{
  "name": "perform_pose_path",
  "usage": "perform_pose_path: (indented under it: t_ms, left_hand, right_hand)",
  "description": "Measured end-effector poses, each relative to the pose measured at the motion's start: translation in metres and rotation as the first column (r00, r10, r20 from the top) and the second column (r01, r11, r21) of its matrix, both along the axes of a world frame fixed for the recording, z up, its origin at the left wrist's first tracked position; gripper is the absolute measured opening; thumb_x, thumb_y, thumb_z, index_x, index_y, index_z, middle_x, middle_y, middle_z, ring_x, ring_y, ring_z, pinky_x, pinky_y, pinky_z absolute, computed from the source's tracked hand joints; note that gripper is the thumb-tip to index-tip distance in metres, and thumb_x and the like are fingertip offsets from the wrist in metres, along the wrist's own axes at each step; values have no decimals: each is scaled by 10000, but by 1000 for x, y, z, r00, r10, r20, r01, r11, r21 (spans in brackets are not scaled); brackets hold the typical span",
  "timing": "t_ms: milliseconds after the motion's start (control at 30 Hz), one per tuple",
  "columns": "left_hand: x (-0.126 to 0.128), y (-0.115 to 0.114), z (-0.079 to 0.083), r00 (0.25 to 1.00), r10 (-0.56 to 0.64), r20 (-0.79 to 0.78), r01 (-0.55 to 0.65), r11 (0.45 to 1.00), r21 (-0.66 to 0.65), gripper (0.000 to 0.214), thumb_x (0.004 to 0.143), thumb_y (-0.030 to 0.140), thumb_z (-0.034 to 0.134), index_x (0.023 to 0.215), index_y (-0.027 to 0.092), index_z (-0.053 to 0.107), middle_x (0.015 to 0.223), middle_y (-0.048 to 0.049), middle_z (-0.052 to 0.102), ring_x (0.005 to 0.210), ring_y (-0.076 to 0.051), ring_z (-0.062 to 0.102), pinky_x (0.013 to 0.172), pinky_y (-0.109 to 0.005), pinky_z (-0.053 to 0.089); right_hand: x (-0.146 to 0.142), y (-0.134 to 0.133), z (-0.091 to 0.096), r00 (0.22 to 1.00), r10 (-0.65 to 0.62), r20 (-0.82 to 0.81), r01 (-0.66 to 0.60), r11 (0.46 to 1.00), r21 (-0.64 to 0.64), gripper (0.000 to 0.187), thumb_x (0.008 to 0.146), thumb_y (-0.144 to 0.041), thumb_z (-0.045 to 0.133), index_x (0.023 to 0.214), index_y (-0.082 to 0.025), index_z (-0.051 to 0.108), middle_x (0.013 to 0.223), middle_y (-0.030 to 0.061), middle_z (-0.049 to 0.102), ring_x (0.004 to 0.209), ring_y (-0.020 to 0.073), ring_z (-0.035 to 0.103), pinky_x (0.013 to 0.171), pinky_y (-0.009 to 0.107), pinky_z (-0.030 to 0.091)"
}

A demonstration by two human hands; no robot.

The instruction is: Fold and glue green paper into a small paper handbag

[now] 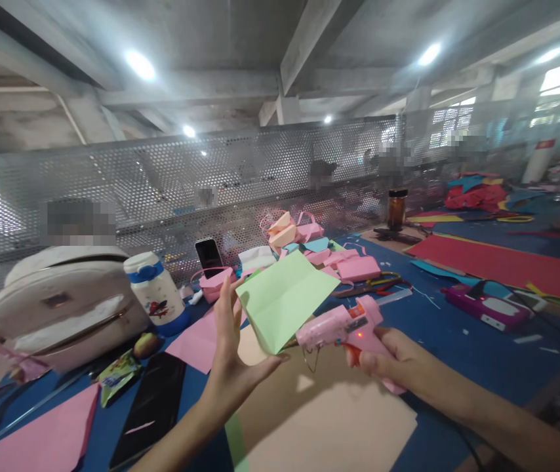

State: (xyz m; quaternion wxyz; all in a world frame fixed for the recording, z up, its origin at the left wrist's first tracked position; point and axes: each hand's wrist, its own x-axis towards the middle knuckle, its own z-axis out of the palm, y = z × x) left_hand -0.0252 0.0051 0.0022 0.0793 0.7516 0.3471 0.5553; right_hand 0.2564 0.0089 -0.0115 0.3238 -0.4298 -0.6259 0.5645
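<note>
My left hand (pixel 228 354) grips a light green folded paper (pixel 287 298) at its left and lower edges, with the thumb below and the fingers behind. In my right hand (pixel 388 357) is a pink glue gun (pixel 339 328), its red light lit and a clear glue stick (pixel 394 297) poking out at the back. The nozzle points left, close to the lower edge of the green paper; whether it touches cannot be made out. Beneath both hands lie peach paper sheets (pixel 329 426) on the blue table.
On the left stand a white backpack (pixel 63 301), a bottle (pixel 157 295) and a black phone (pixel 149 406). Pink paper pieces (pixel 359 267), scissors (pixel 378 285) and a propped phone (pixel 208 254) lie beyond. A purple power strip (pixel 486 308) and red paper (pixel 496 262) are at right.
</note>
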Motion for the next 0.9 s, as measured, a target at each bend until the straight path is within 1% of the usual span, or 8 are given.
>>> perform_pose_path:
  t_ms: [133,233,367,533,667,800,900]
  left_hand:
    - [0,-1,-1,1000,23,-11,-23,1000,-15,1199,722,383,852,1582,370,16,1647,-138,153,1516,-409,165,1170,-674,266]
    - [0,-2,-1,1000,26,-14,-27,999,-20,1204,720,368,855,1581,374,14,1642,-131,162,1519,-401,160,1175,-669,262]
    - [0,-1,-1,1000,19,-24,-19,1000,-11,1207,721,360,855,1583,363,10,1631,-142,183,1514,-402,179,1175,-668,261]
    - [0,-1,-1,999,28,-29,-28,1000,-3,1209,715,356,859,1582,368,16,1625,-143,193,1512,-409,177,1166,-669,279]
    - [0,-1,-1,999,21,-29,-21,1000,-10,1210,720,342,857,1583,365,8,1630,-142,182,1514,-398,176,1174,-661,273]
    - [0,-1,0,999,15,-34,-16,1000,-12,1209,724,354,854,1579,379,0,1634,-138,173,1514,-396,176,1172,-672,267]
    - [0,-1,1,1000,4,-24,-4,1000,-14,1206,724,366,854,1579,378,4,1639,-139,159,1511,-399,181,1170,-680,262]
  right_hand:
    - [0,-2,4,999,45,-5,-45,999,-10,763,647,-859,641,950,-159,617,647,-50,411,541,84,351,475,216,292]
    - [0,-3,6,998,66,-6,-66,998,2,731,677,-847,631,928,-161,603,620,-57,412,532,84,343,482,223,276]
    - [0,-2,5,997,75,-11,-75,997,1,722,684,-844,630,923,-165,580,581,-73,407,508,78,339,478,222,273]
    - [0,-2,6,993,108,-43,-106,993,47,656,729,-810,627,892,-175,584,602,-61,432,510,78,362,464,217,275]
    - [0,-3,9,994,105,-18,-104,993,63,637,740,-809,616,839,-182,565,612,-53,443,519,83,370,463,222,267]
    - [0,-4,12,995,100,-2,-100,992,72,644,737,-830,596,820,-195,523,615,-54,433,519,88,346,476,234,266]
    - [3,-5,13,995,97,5,-97,992,79,613,771,-809,583,818,-204,492,622,-55,424,530,93,336,498,237,291]
